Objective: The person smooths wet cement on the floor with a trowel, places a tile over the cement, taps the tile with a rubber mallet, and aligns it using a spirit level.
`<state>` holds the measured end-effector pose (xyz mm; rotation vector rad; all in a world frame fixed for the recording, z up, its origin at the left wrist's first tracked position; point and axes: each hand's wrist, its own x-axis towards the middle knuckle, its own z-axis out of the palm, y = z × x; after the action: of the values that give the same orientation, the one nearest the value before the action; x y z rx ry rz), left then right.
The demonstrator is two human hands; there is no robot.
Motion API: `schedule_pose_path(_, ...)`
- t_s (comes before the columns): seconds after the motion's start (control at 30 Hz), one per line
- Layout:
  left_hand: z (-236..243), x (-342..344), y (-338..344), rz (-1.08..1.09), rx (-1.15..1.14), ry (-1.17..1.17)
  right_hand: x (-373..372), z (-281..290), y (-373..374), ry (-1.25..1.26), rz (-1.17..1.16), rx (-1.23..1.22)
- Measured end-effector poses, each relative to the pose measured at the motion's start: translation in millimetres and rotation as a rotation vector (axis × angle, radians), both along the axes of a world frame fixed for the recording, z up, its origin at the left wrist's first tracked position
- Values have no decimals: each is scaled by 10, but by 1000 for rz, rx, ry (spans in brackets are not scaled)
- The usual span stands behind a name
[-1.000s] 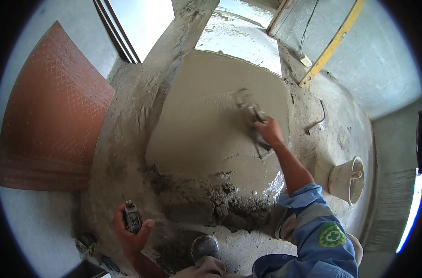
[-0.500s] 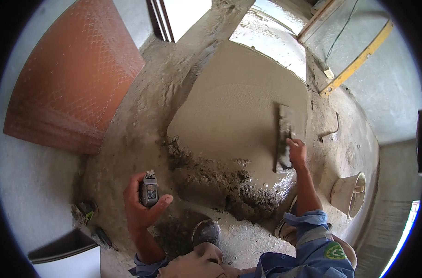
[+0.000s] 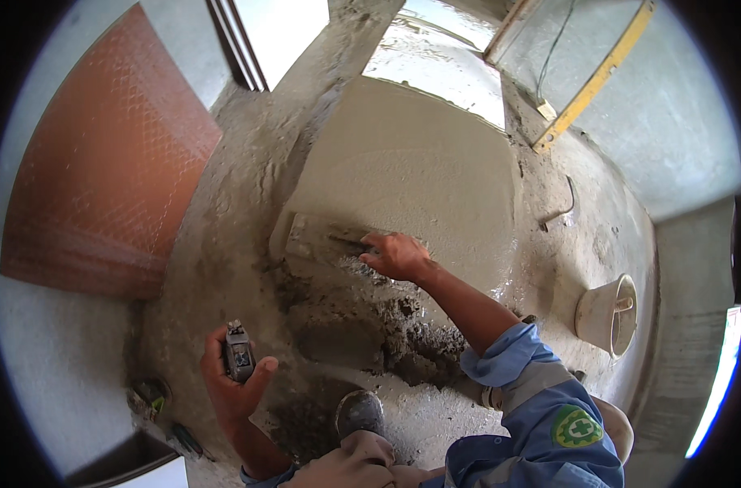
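A smooth patch of wet grey mortar (image 3: 419, 154) is spread over the floor in front of me, with rough lumpy mortar (image 3: 411, 329) at its near edge. My right hand (image 3: 399, 256) is closed round the handle of a rectangular plastering trowel (image 3: 309, 236). The trowel's mortar-smeared blade lies flat at the near left edge of the patch. Off to the left, above the floor, my left hand (image 3: 228, 382) grips a small dark boxy device (image 3: 239, 358) with a little window on its top. I cannot make out its exact kind.
A reddish-brown board (image 3: 110, 163) leans on the left wall, with white panels (image 3: 281, 32) farther back. Wet shiny tiles (image 3: 439, 61) lie beyond the mortar. On the right are a yellow level (image 3: 598, 77), a bent pipe (image 3: 559, 213) and a bucket (image 3: 598, 317). My boot (image 3: 360, 415) stands nearby.
My right hand has swept the trowel from the right side of the mortar across to its left edge, turning the blade crosswise. My left hand still holds the device. The view has shifted slightly.
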<state>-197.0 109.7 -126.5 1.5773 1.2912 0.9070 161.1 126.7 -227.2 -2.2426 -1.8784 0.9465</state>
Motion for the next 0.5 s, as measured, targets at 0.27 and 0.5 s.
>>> schedule_pose_path(0.27, -75, 268, 64, -85, -10, 81, 284, 99, 397, -73, -191, -53)
schedule_pose_path(0.5, -77, 112, 76, 0, -50, 81, 1532, 72, 50, -210, -695, 221)
